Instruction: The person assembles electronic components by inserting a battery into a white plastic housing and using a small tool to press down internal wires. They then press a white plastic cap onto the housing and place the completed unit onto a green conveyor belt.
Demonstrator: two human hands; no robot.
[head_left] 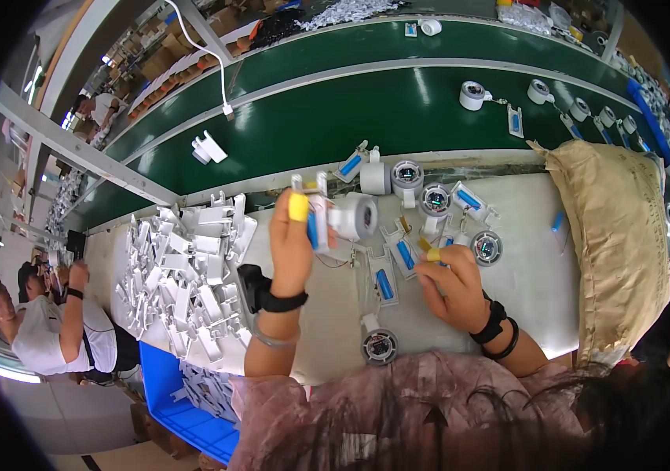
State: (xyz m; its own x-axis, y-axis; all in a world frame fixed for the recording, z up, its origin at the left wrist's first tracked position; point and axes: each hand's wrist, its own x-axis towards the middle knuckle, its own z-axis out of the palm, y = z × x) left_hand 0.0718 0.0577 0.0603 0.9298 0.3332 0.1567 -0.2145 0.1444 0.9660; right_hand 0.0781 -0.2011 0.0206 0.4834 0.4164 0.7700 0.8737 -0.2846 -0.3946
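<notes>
My left hand (pixel 292 247), with a yellow finger cover, is closed around a white plastic unit with a round head (pixel 364 217) and a blue cylindrical battery (pixel 313 229). It is raised above the table. My right hand (pixel 454 289) is lower and to the right, its fingers curled and drawn together, yellow on one fingertip. What they pinch, if anything, I cannot make out. Close by lie a white housing with a blue battery (pixel 384 284) and a round head with a circuit board inside (pixel 486 248). Another round head (pixel 380 346) rests near my body.
Loose white plastic housings (pixel 186 275) are heaped at left, above a blue crate (pixel 170 400). A green conveyor belt (pixel 335 114) carries several units beyond the table. A brown sack (pixel 622 251) stands at right. Another person (pixel 64 330) works at far left.
</notes>
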